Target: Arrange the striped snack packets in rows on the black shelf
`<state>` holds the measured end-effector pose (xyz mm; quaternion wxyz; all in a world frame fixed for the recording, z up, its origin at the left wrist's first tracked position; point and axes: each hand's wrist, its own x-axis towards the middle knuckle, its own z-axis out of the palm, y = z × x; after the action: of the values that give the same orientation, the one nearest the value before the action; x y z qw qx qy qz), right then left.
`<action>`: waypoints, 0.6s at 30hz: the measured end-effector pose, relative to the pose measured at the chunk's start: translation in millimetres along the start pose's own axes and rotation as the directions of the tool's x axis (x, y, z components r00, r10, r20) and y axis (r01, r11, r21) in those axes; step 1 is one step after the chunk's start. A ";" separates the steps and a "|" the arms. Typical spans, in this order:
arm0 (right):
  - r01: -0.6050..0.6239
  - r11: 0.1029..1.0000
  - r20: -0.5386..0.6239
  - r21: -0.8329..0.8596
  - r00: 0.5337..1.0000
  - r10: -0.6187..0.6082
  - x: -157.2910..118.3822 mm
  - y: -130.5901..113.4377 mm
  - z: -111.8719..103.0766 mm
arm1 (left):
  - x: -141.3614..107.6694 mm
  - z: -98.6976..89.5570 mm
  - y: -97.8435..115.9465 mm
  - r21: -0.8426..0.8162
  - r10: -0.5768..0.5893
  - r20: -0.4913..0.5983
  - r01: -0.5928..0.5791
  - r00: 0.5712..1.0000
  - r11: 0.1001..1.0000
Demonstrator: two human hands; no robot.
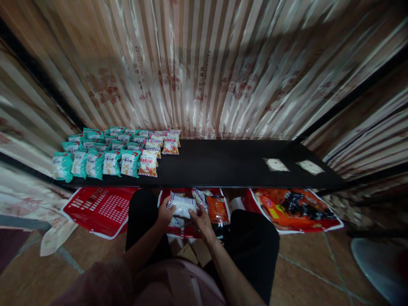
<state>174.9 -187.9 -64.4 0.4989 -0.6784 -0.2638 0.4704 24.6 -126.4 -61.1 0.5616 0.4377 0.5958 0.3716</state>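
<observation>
Between my two hands is a white snack bag (182, 206) with a striped edge, held over the middle red basket (227, 208). My left hand (165, 213) grips its left end, and my right hand (201, 219) has hold of its right end. Beneath and behind the bag, the basket holds more striped packets and an orange packet (217, 210). On the left of the black shelf (216, 163) stand several rows of teal and white bags (111, 163). Beside them are several orange and white bags (148, 162) with striped edges.
Two flat white packets (276, 165) lie on the shelf's right part. A red basket (98, 210) is at the lower left; another (287, 231) with orange and black packages is at the lower right. Striped curtains (197, 68) hang behind the shelf, and dark posts rise at both sides.
</observation>
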 end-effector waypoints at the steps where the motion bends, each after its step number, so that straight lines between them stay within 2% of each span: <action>1: -0.094 0.986 0.023 0.134 0.995 0.092 -2.5 -3.5 -0.5 | -0.5 -0.1 0.6 -0.015 0.005 0.012 -0.004 1.000 1.000; 3: -0.223 0.916 0.074 0.334 0.975 0.210 -7.6 -10.2 -1.8 | -2.1 -0.3 1.5 -0.036 0.023 0.030 -0.022 0.999 0.999; 6: -0.288 0.835 0.146 0.468 0.958 0.249 -14.2 -18.6 -4.9 | -7.0 -0.4 4.4 -0.052 0.064 0.046 -0.062 0.997 0.997; 10: -0.318 0.800 0.184 0.510 0.948 0.260 -18.6 -27.3 -8.1 | -17.0 -1.0 13.1 -0.041 0.110 0.049 -0.109 0.993 0.993; 18: -0.272 0.775 0.079 0.571 0.957 0.279 -14.7 -33.5 -5.6 | -26.0 0.3 24.1 -0.054 0.164 0.088 -0.160 0.982 0.986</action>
<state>177.5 -190.3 -27.5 0.6074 -0.5294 -0.0046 0.5923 27.0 -142.6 -29.6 0.5663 0.4882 0.5228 0.4095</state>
